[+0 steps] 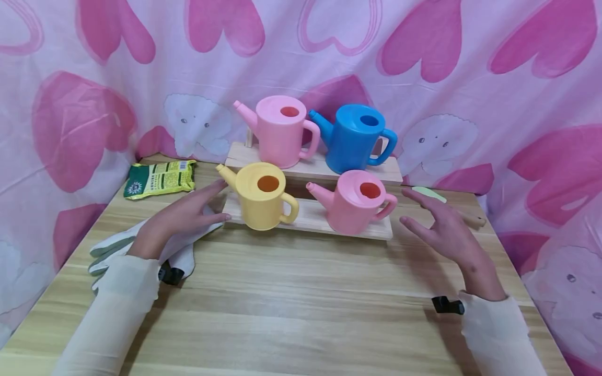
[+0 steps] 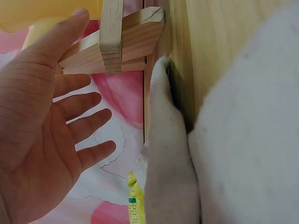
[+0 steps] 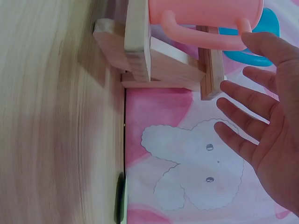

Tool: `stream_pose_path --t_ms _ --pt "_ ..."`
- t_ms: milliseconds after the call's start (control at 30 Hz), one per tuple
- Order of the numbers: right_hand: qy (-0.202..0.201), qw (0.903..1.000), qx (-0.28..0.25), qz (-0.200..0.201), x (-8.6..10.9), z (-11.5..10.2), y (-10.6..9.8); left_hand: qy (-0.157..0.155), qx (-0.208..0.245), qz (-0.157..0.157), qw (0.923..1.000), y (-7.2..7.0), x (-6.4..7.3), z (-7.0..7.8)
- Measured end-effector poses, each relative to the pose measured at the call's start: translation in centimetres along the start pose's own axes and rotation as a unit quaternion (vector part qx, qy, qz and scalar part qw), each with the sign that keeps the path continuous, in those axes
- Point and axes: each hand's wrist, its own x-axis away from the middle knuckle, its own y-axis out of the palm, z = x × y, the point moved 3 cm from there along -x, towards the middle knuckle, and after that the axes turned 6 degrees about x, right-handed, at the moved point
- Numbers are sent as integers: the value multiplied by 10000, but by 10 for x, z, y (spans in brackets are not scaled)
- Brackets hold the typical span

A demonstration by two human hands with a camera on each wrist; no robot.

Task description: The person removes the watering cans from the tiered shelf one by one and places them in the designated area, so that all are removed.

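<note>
A two-step wooden stand (image 1: 301, 222) carries several toy watering cans. On its upper step are a pink can (image 1: 281, 137) and a blue can (image 1: 354, 141); the lower step bears a yellow can (image 1: 261, 201) and another pink can (image 1: 350, 206). My left hand (image 1: 181, 214) is at the stand's left end, fingers extended and thumb near the yellow can. Off the right end, my right hand (image 1: 444, 230) hangs with fingers spread, nearest the lower pink can's handle. Neither palm holds anything in the wrist views.
White-and-grey gloves (image 1: 181, 253) lie on the table under my left forearm. A green and yellow packet (image 1: 160, 179) is at the back left. Behind my right hand lies a pale green blade-like tool (image 1: 429, 194) with a wooden handle. A pink heart-print curtain (image 1: 277, 68) closes off the back.
</note>
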Motion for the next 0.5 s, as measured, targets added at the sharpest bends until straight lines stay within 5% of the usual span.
stream_pose_path --t_ms 500 --pt "133 9933 -1132 197 -5 -9 5 -199 278 -280 9990 8 -9 5"
